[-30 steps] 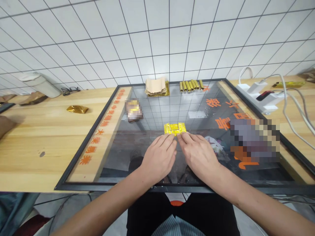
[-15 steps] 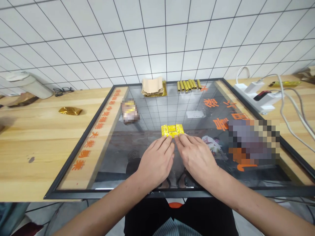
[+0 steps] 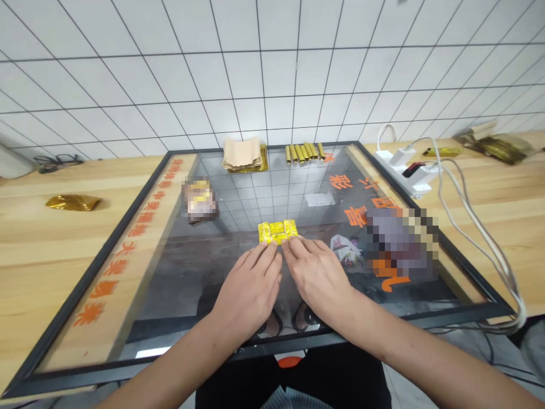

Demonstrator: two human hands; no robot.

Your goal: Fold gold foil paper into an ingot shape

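A folded gold foil packet (image 3: 276,232) lies flat on the glass of the board, in the middle of the view. My left hand (image 3: 249,289) and my right hand (image 3: 317,278) lie side by side just below it, with their fingertips pressed against its near edge. The two hands almost touch. Farther back on the glass are a stack of tan paper on gold foil sheets (image 3: 242,154) and a row of rolled gold foil tubes (image 3: 304,152). Neither hand is near these.
The glass board has a black frame (image 3: 85,274) and lies on a wooden table (image 3: 34,255). Two pixelated objects (image 3: 200,200) (image 3: 398,241) lie on it. Crumpled gold foil (image 3: 73,202) lies to the left, a power strip (image 3: 404,170) with cables to the right.
The view has swung, so the board sits further left in the frame. My hands stay on the packet's near edge, and its shape looks unchanged.
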